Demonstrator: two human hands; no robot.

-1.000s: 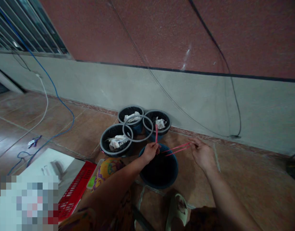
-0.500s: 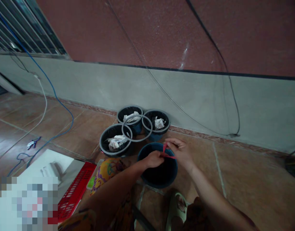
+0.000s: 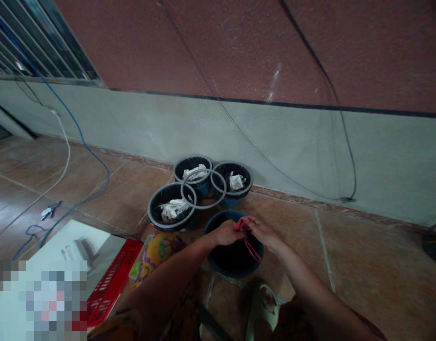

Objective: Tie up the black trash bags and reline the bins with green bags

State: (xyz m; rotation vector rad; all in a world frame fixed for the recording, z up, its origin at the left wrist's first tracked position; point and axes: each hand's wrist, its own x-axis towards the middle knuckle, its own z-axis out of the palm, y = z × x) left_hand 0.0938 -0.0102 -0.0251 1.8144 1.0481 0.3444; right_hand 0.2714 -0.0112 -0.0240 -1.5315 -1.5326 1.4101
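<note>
The left hand (image 3: pixel 229 233) and right hand (image 3: pixel 263 233) meet, fingers curled closed on a pink cord (image 3: pixel 252 250). Its loop hangs over the dark blue bucket (image 3: pixel 222 217), near three lined bins (image 3: pixel 231 202).

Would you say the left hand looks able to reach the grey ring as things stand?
Probably yes: the grey ring appears to lie uncovered across the lined bins, just beyond the left hand, though that hand holds red string.
</note>
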